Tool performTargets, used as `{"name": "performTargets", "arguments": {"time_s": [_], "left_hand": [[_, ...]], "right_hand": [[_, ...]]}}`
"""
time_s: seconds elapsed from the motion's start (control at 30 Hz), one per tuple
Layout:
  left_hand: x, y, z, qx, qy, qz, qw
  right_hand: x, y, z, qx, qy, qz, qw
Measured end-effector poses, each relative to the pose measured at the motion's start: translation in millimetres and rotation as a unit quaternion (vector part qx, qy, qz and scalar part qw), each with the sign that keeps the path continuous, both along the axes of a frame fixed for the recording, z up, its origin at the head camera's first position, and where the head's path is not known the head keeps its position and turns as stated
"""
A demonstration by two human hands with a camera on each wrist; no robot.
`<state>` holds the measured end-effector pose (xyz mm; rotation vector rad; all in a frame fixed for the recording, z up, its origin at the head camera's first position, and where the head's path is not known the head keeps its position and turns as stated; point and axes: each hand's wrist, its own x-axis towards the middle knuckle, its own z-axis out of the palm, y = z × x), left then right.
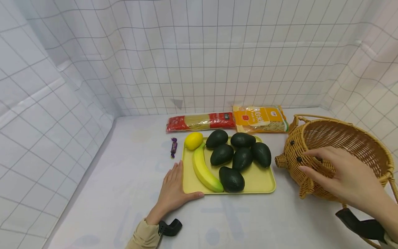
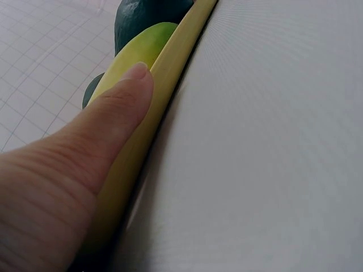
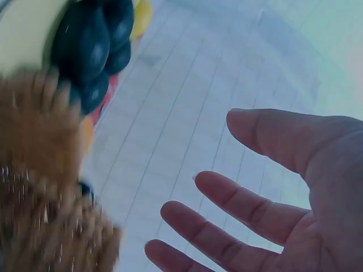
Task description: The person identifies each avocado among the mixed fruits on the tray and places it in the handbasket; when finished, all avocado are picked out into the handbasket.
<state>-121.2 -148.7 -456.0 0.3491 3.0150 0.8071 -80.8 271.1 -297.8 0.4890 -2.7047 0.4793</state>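
Note:
My left hand [image 1: 174, 188] rests against the left front corner of a yellow tray [image 1: 258, 185], its thumb along the front rim and its fingers along the left side. On the tray lie a banana [image 1: 203, 169], a lemon [image 1: 193, 140] at the back left corner and several avocados [image 1: 231, 179]. In the left wrist view the thumb [image 2: 122, 105] lies on the tray's rim beside the banana's green tip. My right hand [image 1: 351, 176] is over the front of a pig-shaped wicker basket [image 1: 342, 135], fingers apart, holding nothing. The right wrist view shows the fingers spread near the wicker.
Behind the tray lie a red pack of noodles [image 1: 200, 122] and an orange bag [image 1: 260, 119]. A small purple-wrapped candy [image 1: 173, 148] lies left of the tray. White gridded curtains [image 1: 199, 55] enclose the back and sides of the white table [image 1: 136, 145].

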Motion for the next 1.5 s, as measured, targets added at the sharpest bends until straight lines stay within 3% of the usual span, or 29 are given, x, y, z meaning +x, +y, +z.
{"name": "performTargets", "arguments": {"time_s": [0.13, 0.27, 0.67, 1.1, 1.33, 1.5], "left_hand": [[-0.2, -0.3, 0.1, -0.001, 0.004, 0.0, 1.0], [0.3, -0.3, -0.3, 0.001, 0.004, 0.001, 1.0], [2.3, 0.6, -1.7, 0.005, 0.004, 0.005, 1.0], [2.5, 0.9, -1.0, 0.009, 0.008, 0.005, 0.9999], [2.3, 1.0, -1.9, 0.006, 0.024, 0.004, 0.9997], [2.0, 0.5, -1.9, 0.006, 0.03, 0.003, 0.9995]], "right_hand": [[3.9, -26.8, -11.1, -0.013, 0.019, 0.043, 0.9988], [0.5, -50.1, -26.3, -0.049, 0.006, 0.069, 0.9964], [-23.6, -97.4, -64.4, -0.123, -0.067, 0.091, 0.9859], [-36.4, -123.4, -91.9, -0.136, -0.105, 0.089, 0.9811], [-37.3, -131.0, -101.9, -0.123, -0.089, 0.091, 0.9842], [-36.3, -135.5, -105.9, -0.113, -0.089, 0.071, 0.987]]}}
